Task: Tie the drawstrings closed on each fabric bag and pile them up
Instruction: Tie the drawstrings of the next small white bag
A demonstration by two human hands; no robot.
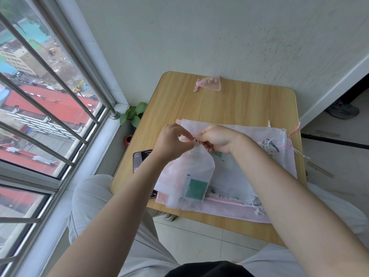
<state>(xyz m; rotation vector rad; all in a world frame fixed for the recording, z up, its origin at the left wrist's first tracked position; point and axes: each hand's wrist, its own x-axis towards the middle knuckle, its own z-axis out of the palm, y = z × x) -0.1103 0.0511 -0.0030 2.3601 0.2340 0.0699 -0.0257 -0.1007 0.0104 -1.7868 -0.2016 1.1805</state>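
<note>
A sheer white fabric bag point(196, 168) with a green square inside hangs from its gathered neck above the wooden table point(235, 102). My left hand point(172, 141) and my right hand point(216, 137) pinch its white drawstrings at the neck, fingers closed on the cords. Under it lies a heap of flat white and pink sheer bags point(257, 156) with loose strings. A small pink bag point(210, 83), its neck drawn closed, lies alone at the table's far edge.
A phone point(140, 159) lies at the table's left edge, partly under my left forearm. A potted plant point(133, 114) stands on the floor by the barred window point(50, 108). The wall runs behind the table. Someone's shoe point(342, 110) shows at the right.
</note>
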